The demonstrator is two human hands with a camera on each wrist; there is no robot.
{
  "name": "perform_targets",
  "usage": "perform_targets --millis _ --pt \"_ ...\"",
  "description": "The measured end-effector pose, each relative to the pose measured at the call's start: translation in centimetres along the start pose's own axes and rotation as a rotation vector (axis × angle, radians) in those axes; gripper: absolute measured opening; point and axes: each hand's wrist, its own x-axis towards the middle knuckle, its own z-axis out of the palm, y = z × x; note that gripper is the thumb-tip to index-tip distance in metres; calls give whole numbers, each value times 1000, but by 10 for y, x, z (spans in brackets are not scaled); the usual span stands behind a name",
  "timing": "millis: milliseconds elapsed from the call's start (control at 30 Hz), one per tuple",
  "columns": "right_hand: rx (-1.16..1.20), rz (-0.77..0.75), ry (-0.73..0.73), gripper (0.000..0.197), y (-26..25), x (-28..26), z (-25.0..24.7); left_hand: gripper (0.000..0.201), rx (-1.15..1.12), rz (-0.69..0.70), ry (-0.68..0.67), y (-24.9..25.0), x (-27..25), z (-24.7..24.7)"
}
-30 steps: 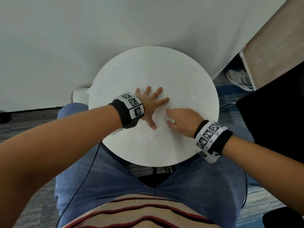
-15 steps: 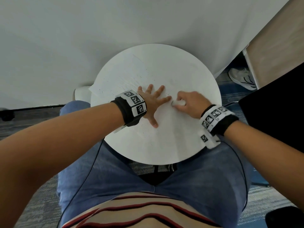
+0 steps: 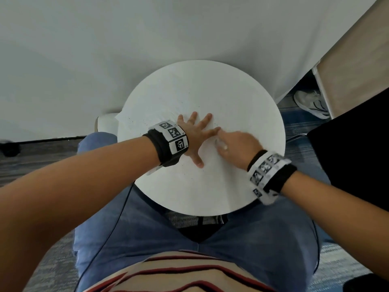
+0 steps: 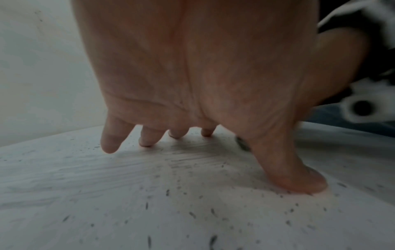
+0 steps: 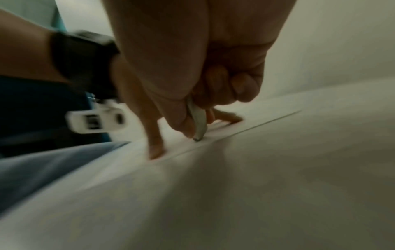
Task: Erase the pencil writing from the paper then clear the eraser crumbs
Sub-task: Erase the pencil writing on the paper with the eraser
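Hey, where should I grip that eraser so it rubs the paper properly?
As the right hand does: pinch the eraser high on its flat faces, from above, leaving the worn lower tip bare against the paper. It's thin, so a low pinch would cover the tip.

Two hands are at work: one left hand [image 3: 194,137] spread flat with five fingers splayed, and one right hand [image 3: 237,142] curled round a single eraser [image 5: 197,123], just beside the left hand's forefinger. One sheet of paper [image 3: 164,106] lies under both hands, on one round tabletop [image 3: 252,114]. The eraser crumbs [image 4: 192,214] under and around the left hand are too many and too small to count; several dozen dark specks show in the left wrist view alone. Each wrist carries one band, two in all. One shoe [image 3: 310,104] lies on the floor, well beyond the right hand.
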Motion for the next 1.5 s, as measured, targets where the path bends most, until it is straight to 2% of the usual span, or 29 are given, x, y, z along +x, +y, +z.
perform_targets --millis 67,100,167,233,267,300,367,467,567,633,700,767,833,900,1033,1100,1200,1267,1400,1500 --pt "22 -114 -117 30 -16 -8 6 133 14 0 -7 0 -1 1" --pt "50 -114 -133 31 -13 -8 2 133 11 4 -7 0 -1 1" --pt "94 -10 -79 33 10 4 -8 134 -10 10 -1 0 0 1" --pt "86 168 52 31 32 12 -20 134 -17 5 -4 -1 -1 1" --pt "50 200 91 30 34 13 -20 134 -13 2 -5 -1 -1 1" --pt "13 188 96 29 28 11 -17 134 -8 3 -4 -1 -1 0" --pt "-13 63 20 30 3 2 -6 134 -7 10 -5 -1 0 0" --pt "98 -89 -130 28 -20 -10 8 134 17 12 -11 0 -1 1" --pt "238 -24 -123 32 0 -6 6 128 28 48 -31 -4 -4 -2" --pt "321 59 -36 30 25 -5 2 119 36 76 -23 -8 -5 -5" --pt "396 121 28 29 42 -8 1 121 89 66 37 -11 -5 -4" --pt "458 104 32 24 43 -13 1 132 74 19 66 -13 -4 0" --pt "526 28 12 16 35 -16 4 138 28 -4 32 -15 -3 2" --pt "520 41 16 16 34 -11 2 138 30 -11 12 -16 -1 1" --pt "494 248 87 27 47 2 -8 139 57 -22 15 -14 -1 0" --pt "463 208 77 27 29 -2 -1 139 57 -20 14 -13 -1 0" --pt "488 61 -94 20 -10 -14 16 139 56 -16 12 -14 -2 0" --pt "460 87 -91 22 -7 -8 13 138 54 -21 3 -14 -3 0" --pt "365 243 58 31 14 0 0 139 37 -21 3 -15 -2 0" --pt "353 134 -76 27 -19 -9 12 139 33 -15 13 -16 -1 2"
